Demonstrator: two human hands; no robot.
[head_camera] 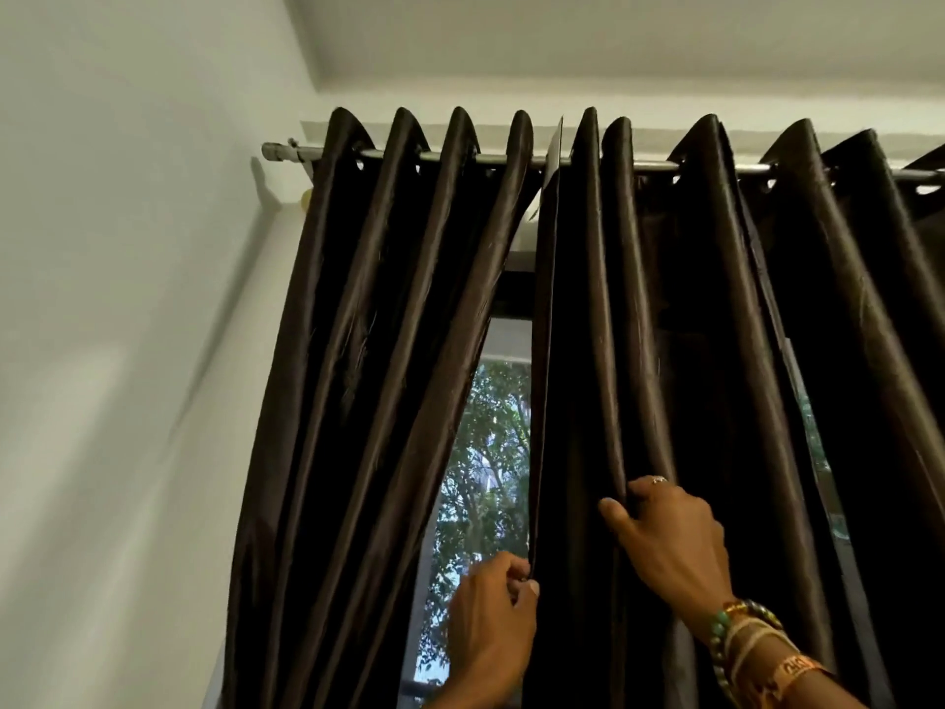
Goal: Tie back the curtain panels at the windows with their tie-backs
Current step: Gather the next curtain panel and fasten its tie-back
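Head view: two hands, left hand (491, 621) and right hand (670, 534), pinch one dark curtain panel (578, 350) on one rod (654, 167).

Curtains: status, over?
Left hand pinches panel edge; right hand grips a fold of it. Untied, window showing through gap. No tie-back in view.

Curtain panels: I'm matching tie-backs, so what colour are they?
The curtain panels are dark, shiny brown; head view.

No text, label, brand or number can be read anywhere. The orange wristband (795, 670) at the lower right of the frame carries pale printed marks, but they are too blurred to make out.
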